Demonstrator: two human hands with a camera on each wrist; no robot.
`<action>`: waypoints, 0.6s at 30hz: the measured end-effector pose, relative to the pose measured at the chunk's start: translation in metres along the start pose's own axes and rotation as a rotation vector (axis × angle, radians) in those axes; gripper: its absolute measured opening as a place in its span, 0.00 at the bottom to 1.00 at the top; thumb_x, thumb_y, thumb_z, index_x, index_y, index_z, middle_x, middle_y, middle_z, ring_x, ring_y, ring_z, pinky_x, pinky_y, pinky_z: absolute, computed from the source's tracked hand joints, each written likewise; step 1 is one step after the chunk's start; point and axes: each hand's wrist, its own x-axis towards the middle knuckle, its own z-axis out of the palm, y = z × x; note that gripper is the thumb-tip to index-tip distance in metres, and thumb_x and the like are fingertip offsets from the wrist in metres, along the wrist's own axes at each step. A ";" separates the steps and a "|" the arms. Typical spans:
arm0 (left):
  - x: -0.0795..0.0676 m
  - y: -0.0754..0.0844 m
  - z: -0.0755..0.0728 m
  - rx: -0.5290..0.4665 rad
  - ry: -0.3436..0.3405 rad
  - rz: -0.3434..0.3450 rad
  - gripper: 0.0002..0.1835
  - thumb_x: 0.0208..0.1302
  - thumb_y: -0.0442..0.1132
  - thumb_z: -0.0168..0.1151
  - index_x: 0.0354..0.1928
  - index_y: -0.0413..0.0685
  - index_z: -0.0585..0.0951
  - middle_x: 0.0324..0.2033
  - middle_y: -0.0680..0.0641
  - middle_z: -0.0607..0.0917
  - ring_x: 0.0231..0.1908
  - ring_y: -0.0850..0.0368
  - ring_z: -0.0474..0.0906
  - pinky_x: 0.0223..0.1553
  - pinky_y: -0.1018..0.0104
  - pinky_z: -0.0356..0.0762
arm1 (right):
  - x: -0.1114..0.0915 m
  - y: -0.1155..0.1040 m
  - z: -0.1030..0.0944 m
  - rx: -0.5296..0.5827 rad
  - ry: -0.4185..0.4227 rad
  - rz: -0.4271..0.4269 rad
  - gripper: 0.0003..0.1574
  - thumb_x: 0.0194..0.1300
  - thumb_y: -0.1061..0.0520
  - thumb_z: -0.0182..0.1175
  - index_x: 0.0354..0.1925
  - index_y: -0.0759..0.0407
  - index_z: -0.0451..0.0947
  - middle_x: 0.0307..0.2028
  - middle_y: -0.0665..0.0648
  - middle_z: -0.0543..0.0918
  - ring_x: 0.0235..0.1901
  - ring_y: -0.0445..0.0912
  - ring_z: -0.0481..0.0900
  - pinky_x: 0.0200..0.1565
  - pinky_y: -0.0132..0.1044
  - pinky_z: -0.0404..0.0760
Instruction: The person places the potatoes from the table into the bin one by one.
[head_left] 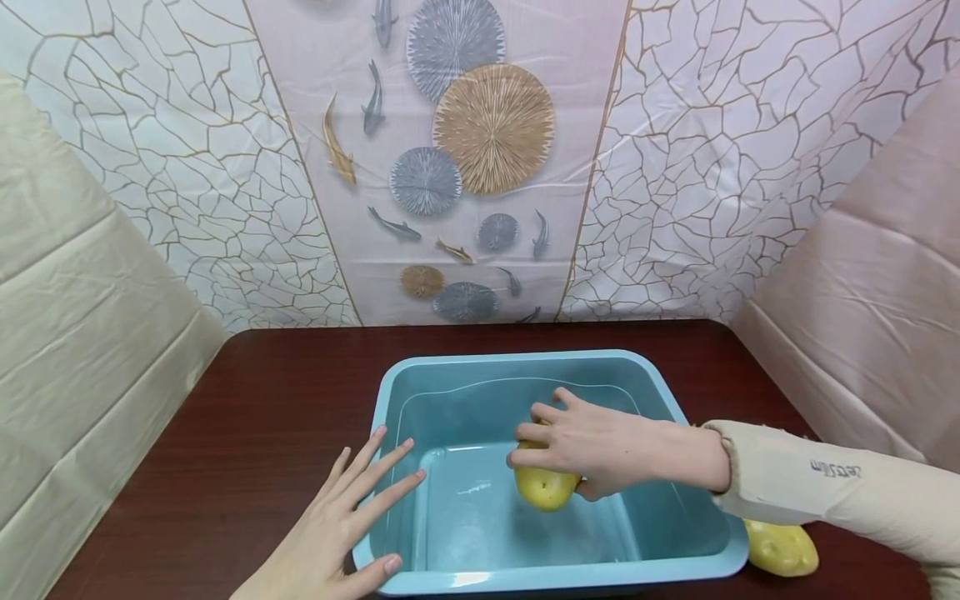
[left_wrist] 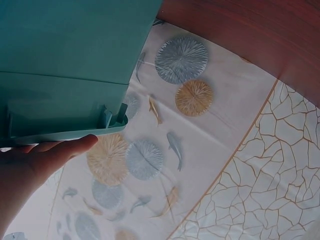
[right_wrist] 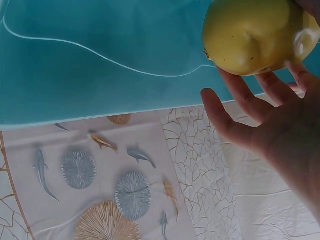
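Observation:
A light blue plastic basin (head_left: 517,360) stands on the table. Inside its walls, above the floor of the basin, my right hand (head_left: 600,442) grips a smooth yellow potato (head_left: 545,489) from above. The right wrist view shows that potato (right_wrist: 255,37) between the thumb and several fingers, one finger standing off it. My left hand (head_left: 333,525) is spread with straight fingers over the basin's left rim. In the left wrist view, the fingers (left_wrist: 65,150) of that hand lie against the edge of the basin (left_wrist: 65,100).
Another yellow potato (head_left: 783,550) lies on the table just outside the basin's right front corner, under the right sleeve (head_left: 817,475). The dark red-brown table (head_left: 247,417) extends left of the basin. Patterned cloth (head_left: 465,250) hangs behind, and pale cloth sides flank the table.

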 end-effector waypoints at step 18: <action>0.000 -0.001 0.000 0.010 -0.012 -0.010 0.35 0.52 0.54 0.57 0.64 0.62 0.62 0.66 0.52 0.58 0.69 0.47 0.41 0.47 0.30 0.56 | -0.003 0.001 -0.007 -0.010 -0.036 0.007 0.40 0.37 0.46 0.70 0.50 0.41 0.63 0.43 0.46 0.72 0.38 0.42 0.66 0.35 0.38 0.64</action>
